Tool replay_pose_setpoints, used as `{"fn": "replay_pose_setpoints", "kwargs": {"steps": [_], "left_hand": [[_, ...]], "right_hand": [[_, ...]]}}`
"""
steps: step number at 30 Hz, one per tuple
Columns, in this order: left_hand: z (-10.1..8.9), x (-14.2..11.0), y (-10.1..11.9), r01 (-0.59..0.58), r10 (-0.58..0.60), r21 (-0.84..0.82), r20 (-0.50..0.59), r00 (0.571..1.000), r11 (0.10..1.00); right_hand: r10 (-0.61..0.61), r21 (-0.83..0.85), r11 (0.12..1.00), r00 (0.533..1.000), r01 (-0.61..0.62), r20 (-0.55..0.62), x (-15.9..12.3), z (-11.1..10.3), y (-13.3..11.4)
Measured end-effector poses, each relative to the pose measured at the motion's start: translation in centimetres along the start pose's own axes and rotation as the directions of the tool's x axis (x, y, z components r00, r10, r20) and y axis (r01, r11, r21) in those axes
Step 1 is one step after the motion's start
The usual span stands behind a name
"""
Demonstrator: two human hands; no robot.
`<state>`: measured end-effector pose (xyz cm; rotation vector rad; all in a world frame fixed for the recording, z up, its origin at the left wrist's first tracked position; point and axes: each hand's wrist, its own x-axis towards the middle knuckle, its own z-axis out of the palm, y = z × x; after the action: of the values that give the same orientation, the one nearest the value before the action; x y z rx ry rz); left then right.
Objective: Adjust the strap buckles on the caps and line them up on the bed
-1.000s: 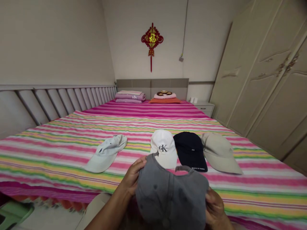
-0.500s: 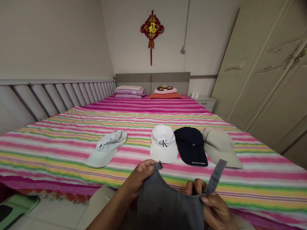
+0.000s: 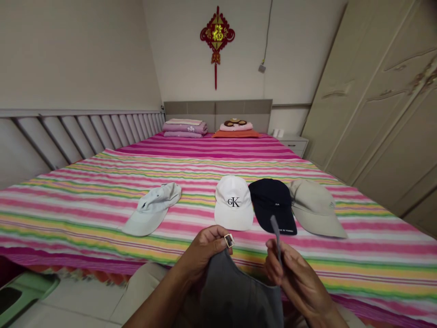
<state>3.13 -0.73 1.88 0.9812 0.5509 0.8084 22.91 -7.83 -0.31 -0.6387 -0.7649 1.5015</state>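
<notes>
A dark grey cap (image 3: 241, 291) hangs between my hands at the near edge of the bed. My left hand (image 3: 206, 248) pinches its back edge by the metal buckle (image 3: 229, 240). The fingers of my right hand (image 3: 297, 273) are closed on the cap's loose strap (image 3: 276, 230), whose free end points up. The strap is apart from the buckle. Beyond my hands lie a white cap (image 3: 234, 205) with black letters, a navy cap (image 3: 272, 202) and a beige cap (image 3: 316, 207), side by side. A pale cap (image 3: 153, 208) lies tilted at the left.
A striped sheet (image 3: 85, 205) covers the bed. Folded bedding (image 3: 184, 129) and a second pile (image 3: 236, 133) rest by the headboard (image 3: 242, 109). Rails (image 3: 99, 134) run along the left; a wardrobe (image 3: 372, 109) stands right. A green stool (image 3: 30, 294) is at lower left.
My right hand has shifted its grip from the cap's edge up onto the strap, which has swung left and stands more upright. The buckle in my left hand has turned toward view.
</notes>
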Motion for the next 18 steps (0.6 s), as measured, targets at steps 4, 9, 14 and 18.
{"fn": "replay_pose_setpoints", "kwargs": {"steps": [4,9,14,18], "left_hand": [[0.4,-0.1,0.0,0.021,-0.021,-0.021,0.001,1.000,1.000],[0.9,-0.2,-0.2,0.043,-0.037,-0.096,0.055,0.998,0.994],[1.2,-0.1,-0.8,0.041,-0.024,-0.220,0.078,0.997,0.975],[1.3,0.0,-1.0,0.025,0.003,-0.266,0.105,0.994,0.964]], "right_hand": [[-0.001,-0.195,0.981,0.999,-0.007,-0.040,0.6,1.1,-1.0],[0.045,-0.366,0.929,0.998,-0.060,-0.050,1.3,2.7,-1.2],[0.090,-0.323,0.941,0.995,-0.102,-0.052,2.0,3.8,0.1],[0.153,-0.195,0.969,0.988,-0.154,-0.019,2.3,3.8,1.3]]}}
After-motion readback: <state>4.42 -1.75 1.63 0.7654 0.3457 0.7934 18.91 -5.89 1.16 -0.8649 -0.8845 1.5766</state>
